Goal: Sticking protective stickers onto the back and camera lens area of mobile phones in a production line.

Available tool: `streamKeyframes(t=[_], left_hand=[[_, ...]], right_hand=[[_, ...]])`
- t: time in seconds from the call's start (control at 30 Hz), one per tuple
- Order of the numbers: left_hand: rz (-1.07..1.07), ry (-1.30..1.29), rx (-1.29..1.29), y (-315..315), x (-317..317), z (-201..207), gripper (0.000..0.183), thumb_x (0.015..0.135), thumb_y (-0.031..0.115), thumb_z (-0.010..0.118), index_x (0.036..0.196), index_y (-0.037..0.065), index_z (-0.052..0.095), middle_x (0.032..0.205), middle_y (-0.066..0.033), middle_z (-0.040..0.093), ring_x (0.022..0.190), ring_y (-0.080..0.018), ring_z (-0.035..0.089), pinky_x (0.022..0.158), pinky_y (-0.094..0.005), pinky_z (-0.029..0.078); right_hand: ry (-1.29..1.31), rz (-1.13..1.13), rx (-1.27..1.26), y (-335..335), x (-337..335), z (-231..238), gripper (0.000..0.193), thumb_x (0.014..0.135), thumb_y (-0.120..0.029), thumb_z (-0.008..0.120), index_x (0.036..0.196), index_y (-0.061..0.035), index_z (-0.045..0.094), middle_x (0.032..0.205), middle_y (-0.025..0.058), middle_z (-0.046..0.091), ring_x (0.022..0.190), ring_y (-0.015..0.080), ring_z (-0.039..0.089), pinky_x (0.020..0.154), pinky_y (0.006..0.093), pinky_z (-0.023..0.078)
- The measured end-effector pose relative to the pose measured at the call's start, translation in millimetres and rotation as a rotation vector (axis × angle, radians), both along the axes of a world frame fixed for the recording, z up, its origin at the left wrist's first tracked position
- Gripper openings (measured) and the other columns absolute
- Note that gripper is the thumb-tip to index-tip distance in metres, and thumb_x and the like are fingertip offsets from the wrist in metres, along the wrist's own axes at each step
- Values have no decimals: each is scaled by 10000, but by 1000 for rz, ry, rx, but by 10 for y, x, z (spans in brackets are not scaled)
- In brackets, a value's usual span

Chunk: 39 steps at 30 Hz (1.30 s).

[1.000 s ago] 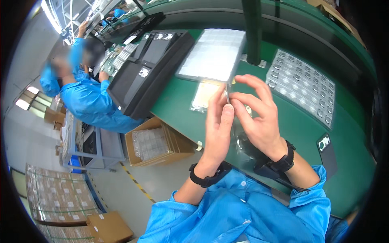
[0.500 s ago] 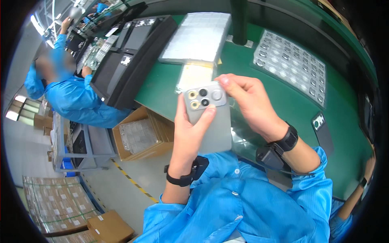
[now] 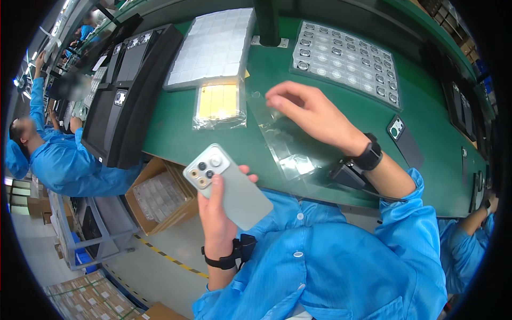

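My left hand is wrapped round a pale grey smartphone, held at the bench's near edge with its back and camera block facing up. The camera block has several round lenses, two of them ringed in yellow. My right hand is over the bench, thumb and forefinger drawn together in a pinch. Whatever the fingertips hold, if anything, is too small to make out. Beneath and beside that hand lie clear plastic film strips on the green bench top.
A clear tray of round parts lies at the back right. A white gridded tray and a bagged yellow sheet are left of it. A dark phone back lies at right. Black foam trays and a seated co-worker are at left.
My right hand has come away from the phone's camera block and moved over the film strips. My left hand has lowered the phone to the left and tilted it. The view has shifted.
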<state>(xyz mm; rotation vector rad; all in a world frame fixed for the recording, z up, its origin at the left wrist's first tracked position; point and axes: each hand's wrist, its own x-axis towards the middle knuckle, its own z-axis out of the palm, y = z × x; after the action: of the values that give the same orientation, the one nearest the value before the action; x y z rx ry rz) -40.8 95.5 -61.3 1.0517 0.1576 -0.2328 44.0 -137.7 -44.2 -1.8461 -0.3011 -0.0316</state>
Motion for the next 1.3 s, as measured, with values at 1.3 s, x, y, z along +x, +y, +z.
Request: streamKeyframes(t=[1.3], left_hand=[[-162,347,-596,-755,968,-231,467,994,226,433,1391,-12,374,1337,-156,519,1240,-297,502,1049,-464,418]], right_hand=[[190,-156,-219,-49,1017,-333,346,944,-107,488,1235,62,566,1053,122,684,826,135,645,786,295,532]])
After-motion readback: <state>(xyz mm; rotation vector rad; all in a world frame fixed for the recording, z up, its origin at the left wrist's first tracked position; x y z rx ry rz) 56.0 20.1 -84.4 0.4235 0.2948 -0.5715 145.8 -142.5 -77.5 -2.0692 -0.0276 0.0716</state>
